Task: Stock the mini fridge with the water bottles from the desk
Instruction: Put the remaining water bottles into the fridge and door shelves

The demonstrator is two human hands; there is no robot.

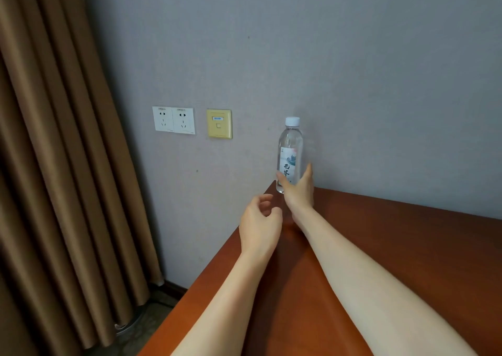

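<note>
The water bottle (290, 149) stands up straight on the far corner of the desk (394, 247), close to the wall (353, 84). The right hand (298, 190) is wrapped round its bottom part, thumb on one side and fingers on the other. The left hand (259, 220) is at 7 o'clock from the bottle, fingers loosely bent, holding nothing. No fridge is in sight. The desk edge is just at 9 o'clock of the bottle. With such a low grip, the tall bottle might tip over that edge and drop to the floor (152, 328).
</note>
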